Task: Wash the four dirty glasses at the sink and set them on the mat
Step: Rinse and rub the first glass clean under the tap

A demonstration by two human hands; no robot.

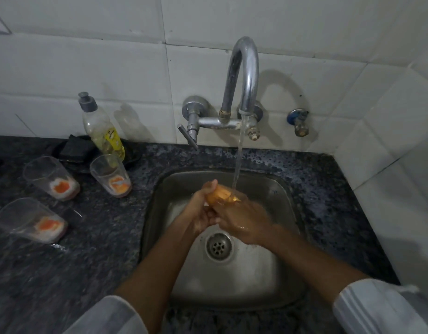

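Both hands over sink (275, 189): left hand (198, 213) and right hand (242, 218) fingers wrapped around glass (222, 194), tilted under tap stream for rinsing. Three dirty glasses (111, 175) wait left on desk (92, 249).

Both forearms bare, sleeves (377, 307) pushed back to abt the elbows, reaching fwd & converging over the sink drain (219, 245). Left hand (201, 208) sits just beyond the drain, fingers curled up & wrapped round the glass (222, 195), thumb tip raised at top. Right hand (242, 220) palm-down, wet & shiny, fingers closed over the same glass from the other side, knuckles toward the camera. Hands touch each other; left fingers partly tucked under the right. Right wrist bent slightly inward, right forearm crossing right of the drain, left forearm to its left.
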